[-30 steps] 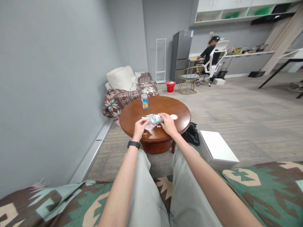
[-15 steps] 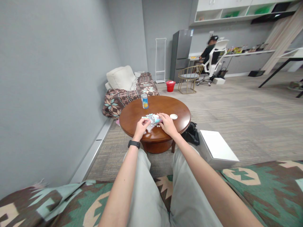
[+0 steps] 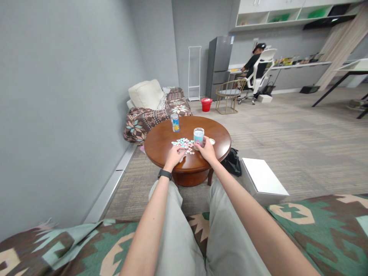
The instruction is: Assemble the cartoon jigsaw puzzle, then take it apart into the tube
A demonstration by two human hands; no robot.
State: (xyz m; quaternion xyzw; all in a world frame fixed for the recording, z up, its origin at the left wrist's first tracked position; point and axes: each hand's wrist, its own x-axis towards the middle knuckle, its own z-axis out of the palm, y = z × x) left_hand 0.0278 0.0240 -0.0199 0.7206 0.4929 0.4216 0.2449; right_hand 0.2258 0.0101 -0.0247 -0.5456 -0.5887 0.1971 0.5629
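Observation:
My right hand point(image 3: 206, 149) is wrapped around a clear jar point(image 3: 198, 138) with a pale blue and pink printed label. The jar is upright at the right edge of a loose pile of small, pale jigsaw puzzle pieces point(image 3: 183, 143). Close to the near side of that pile, my left hand point(image 3: 174, 156) rests with its fingers partly spread, and no object shows in it. A round white lid point(image 3: 212, 141) lies on the table behind my right fingers. Farther back on the left stands a blue and yellow can point(image 3: 175, 123) with a silvery top.
All this is on a round brown wooden table point(image 3: 155, 147). A white box point(image 3: 263, 175) and a black bag point(image 3: 233, 163) are on the floor to the right. Beyond are a patterned sofa point(image 3: 138, 124), a red bucket point(image 3: 206, 104), a gold-framed chair point(image 3: 227, 93) and a seated person point(image 3: 253, 61).
The jar has gone from lying over the pieces to upright, shifted right in my right hand. My left hand has let go of it, and the pile is uncovered.

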